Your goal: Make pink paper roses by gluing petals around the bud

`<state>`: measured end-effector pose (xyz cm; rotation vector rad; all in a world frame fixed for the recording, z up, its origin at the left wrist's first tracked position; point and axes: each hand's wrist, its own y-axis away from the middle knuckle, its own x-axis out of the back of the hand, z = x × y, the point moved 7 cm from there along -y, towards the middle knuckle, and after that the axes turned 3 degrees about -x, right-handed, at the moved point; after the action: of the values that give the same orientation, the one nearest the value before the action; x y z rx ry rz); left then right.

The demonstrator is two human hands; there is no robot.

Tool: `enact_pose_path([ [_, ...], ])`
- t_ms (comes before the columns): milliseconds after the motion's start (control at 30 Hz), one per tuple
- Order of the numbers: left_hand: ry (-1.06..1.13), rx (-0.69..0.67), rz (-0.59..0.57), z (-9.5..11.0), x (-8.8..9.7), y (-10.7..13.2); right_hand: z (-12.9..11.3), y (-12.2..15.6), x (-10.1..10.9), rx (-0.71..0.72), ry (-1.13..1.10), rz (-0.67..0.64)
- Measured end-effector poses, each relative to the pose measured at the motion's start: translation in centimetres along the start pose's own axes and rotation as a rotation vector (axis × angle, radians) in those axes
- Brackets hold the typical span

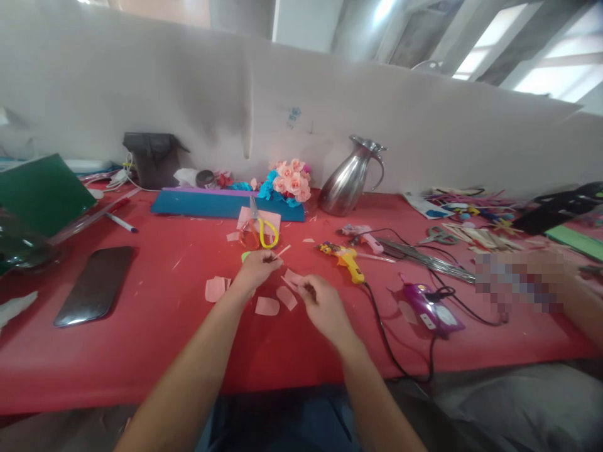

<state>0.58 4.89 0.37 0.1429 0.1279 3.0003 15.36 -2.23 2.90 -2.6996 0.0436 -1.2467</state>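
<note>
My left hand is closed in a pinch on a thin pale stick, which points up to the right. In my right hand a pink paper piece is pinched between the fingers. Just below lie a rounded pink paper petal and another petal. A small stack of pink paper pieces rests left of my left hand. Beyond that hand, scissors with yellow and orange handles lie on a pink paper sheet.
A yellow glue gun with its black cord lies right of my hands, near a purple power strip. Behind stand a steel jug and pink paper flowers. A phone lies left. Another person's arm reaches in from the right.
</note>
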Motion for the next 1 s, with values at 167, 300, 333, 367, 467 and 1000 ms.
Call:
enact_pose_path([
  [167,-0.038,-0.005,-0.012,0.2,0.0,0.1,0.6,-0.2,-0.2,-0.044,-0.18,-0.056],
  [300,-0.018,-0.004,-0.133,0.9,-0.8,0.6,0.7,-0.4,-0.6,-0.103,-0.32,-0.078],
  [333,-0.005,-0.011,-0.189,1.1,-1.2,0.8,0.7,-0.5,-0.6,-0.118,-0.344,-0.075],
  [367,0.002,-0.023,-0.252,1.4,-1.7,1.0,0.7,-0.6,-0.6,-0.134,-0.361,-0.07],
  [467,0.02,-0.054,-0.39,1.7,-2.7,1.5,0.7,-1.0,-0.4,-0.166,-0.373,-0.061],
  [1000,0.133,0.006,0.031,0.2,0.4,-0.1,0.7,-1.2,0.0,-0.014,0.344,0.011],
])
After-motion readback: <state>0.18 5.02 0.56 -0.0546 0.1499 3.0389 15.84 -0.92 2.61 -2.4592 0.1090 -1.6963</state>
